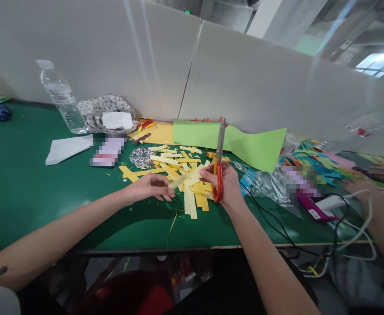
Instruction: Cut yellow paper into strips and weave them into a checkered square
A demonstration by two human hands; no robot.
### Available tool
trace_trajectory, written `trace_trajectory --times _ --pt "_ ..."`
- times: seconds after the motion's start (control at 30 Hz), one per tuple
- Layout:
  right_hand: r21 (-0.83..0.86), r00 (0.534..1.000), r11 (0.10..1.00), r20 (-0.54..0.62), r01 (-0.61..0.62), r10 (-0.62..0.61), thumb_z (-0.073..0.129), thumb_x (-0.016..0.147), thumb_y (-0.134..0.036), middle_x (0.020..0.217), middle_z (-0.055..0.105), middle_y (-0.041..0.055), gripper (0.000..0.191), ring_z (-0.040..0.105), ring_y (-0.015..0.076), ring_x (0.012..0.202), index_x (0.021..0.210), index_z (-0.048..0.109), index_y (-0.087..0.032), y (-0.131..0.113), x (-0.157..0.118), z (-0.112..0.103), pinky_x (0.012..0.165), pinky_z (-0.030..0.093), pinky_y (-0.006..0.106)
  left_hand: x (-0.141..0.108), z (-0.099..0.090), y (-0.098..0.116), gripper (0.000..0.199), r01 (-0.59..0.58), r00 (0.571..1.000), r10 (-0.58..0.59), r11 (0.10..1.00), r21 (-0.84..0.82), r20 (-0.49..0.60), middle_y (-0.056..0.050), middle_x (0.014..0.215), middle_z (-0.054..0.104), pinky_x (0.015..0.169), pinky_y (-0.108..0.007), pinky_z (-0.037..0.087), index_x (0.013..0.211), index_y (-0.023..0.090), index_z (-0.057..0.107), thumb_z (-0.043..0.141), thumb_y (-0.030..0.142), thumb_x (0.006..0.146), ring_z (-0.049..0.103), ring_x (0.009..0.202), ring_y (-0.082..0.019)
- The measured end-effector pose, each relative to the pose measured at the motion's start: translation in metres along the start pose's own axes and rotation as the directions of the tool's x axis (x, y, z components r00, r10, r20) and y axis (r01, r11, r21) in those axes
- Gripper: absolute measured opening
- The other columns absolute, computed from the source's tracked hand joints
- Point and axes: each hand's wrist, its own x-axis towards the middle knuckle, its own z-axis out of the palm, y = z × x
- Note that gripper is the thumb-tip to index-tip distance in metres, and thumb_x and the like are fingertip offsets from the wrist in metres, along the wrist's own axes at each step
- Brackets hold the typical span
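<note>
My right hand (228, 181) is closed around red-handled scissors (218, 179), whose blades point up and away from me. Its thumb and finger also pinch a pale yellow paper strip (187, 177). The strip's other end meets the fingertips of my left hand (154, 186), which is curled around it in a loose pinch. Below and behind both hands lies a loose heap of yellow paper strips (190, 203), some pale and some deeper in shade. A round pile of shiny sequins (142, 157) sits just beyond my left hand.
Green paper (198, 133) leans at the partition. A water bottle (62, 100), a spotted cloth bag (106, 105) and a phone (108, 151) stand left. To the right are clear plastic (267, 186), a purple power bank (315, 210), cables and another person's hand (359, 188).
</note>
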Motion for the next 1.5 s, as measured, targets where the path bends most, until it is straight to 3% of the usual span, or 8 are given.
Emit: trace_trajectory --times 0.1,0.2,0.37,0.57,0.83,1.3,1.4,1.5 --pt "-0.176 0.976 0.984 0.217 0.005 0.034 0.081 0.047 -0.025 0.065 0.061 -0.0044 0.042 0.059 0.0129 0.064 0.073 0.049 -0.020 -0.007 0.000 -0.008 0.069 0.051 0.031 0.000 -0.003 0.001 0.026 -0.006 0.999 0.007 1.000 0.018 -0.041 -0.008 0.094 0.070 0.069 -0.025 0.050 0.090 0.019 0.066 0.064 0.039 0.074 0.066 0.081 -0.017" --pt "-0.292 0.908 0.956 0.396 -0.015 0.135 0.079 0.050 -0.026 0.068 0.062 -0.0027 0.039 0.060 0.0133 0.065 0.074 0.048 -0.020 -0.013 -0.006 -0.007 0.071 0.050 0.032 0.002 -0.005 0.001 0.034 -0.003 0.998 0.007 0.997 0.073 -0.060 -0.008 0.098 0.070 0.073 -0.026 0.050 0.100 0.019 0.065 0.063 0.042 0.074 0.065 0.085 -0.017" --pt "-0.322 0.817 0.946 0.532 -0.049 0.223 0.078 0.053 -0.027 0.070 0.062 -0.0028 0.038 0.059 0.0126 0.065 0.074 0.048 -0.021 -0.014 -0.018 0.005 0.068 0.048 0.029 0.001 0.005 -0.004 0.030 0.040 0.992 -0.052 0.993 0.111 0.111 -0.005 0.081 0.071 0.063 -0.024 0.050 0.092 0.020 0.071 0.069 0.040 0.069 0.065 0.073 -0.016" --pt "-0.281 0.831 0.956 0.508 -0.087 0.225 0.079 0.052 -0.024 0.069 0.061 -0.0039 0.038 0.058 0.0114 0.064 0.074 0.047 -0.020 -0.010 -0.020 0.010 0.068 0.047 0.028 0.000 0.018 -0.009 0.014 0.095 0.994 -0.097 0.995 0.039 0.052 0.000 0.058 0.065 0.056 -0.020 0.050 0.072 0.018 0.072 0.072 0.031 0.066 0.059 0.054 -0.010" --pt "-0.302 0.888 0.952 0.426 -0.041 0.173 0.079 0.052 -0.026 0.070 0.061 -0.0032 0.040 0.058 0.0127 0.064 0.075 0.047 -0.020 -0.002 -0.016 0.011 0.067 0.047 0.030 0.004 0.017 -0.012 0.012 0.003 0.998 -0.005 0.999 -0.033 -0.070 -0.001 0.055 0.064 0.054 -0.020 0.050 0.067 0.018 0.072 0.074 0.030 0.064 0.058 0.051 -0.009" --pt "-0.205 0.948 0.977 0.293 -0.066 0.125 0.081 0.047 -0.034 0.066 0.056 -0.0044 0.045 0.057 0.0134 0.061 0.075 0.048 -0.020 0.007 -0.016 0.020 0.066 0.050 0.032 0.003 0.020 -0.012 0.017 0.036 0.998 -0.041 0.995 -0.097 -0.049 -0.002 0.064 0.066 0.058 -0.021 0.052 0.071 0.016 0.070 0.071 0.033 0.068 0.060 0.056 -0.010" --pt "-0.154 0.973 0.988 0.222 -0.033 0.067 0.078 0.052 -0.040 0.069 0.055 -0.0046 0.045 0.055 0.0129 0.059 0.077 0.045 -0.021 0.010 -0.019 0.025 0.063 0.050 0.032 0.004 0.020 -0.013 0.017 0.006 0.994 -0.026 0.984 -0.179 -0.108 -0.002 0.065 0.066 0.060 -0.021 0.051 0.073 0.016 0.069 0.071 0.033 0.069 0.061 0.059 -0.010" --pt "-0.311 0.982 0.949 0.189 0.045 0.015 0.070 0.060 -0.047 0.077 0.057 -0.0022 0.042 0.055 0.0141 0.062 0.085 0.046 -0.022 0.010 -0.028 0.032 0.060 0.047 0.031 0.004 0.019 -0.012 0.016 -0.102 0.973 0.034 0.950 -0.296 -0.228 0.000 0.068 0.066 0.062 -0.019 0.050 0.075 0.017 0.069 0.072 0.032 0.069 0.060 0.062 -0.009"
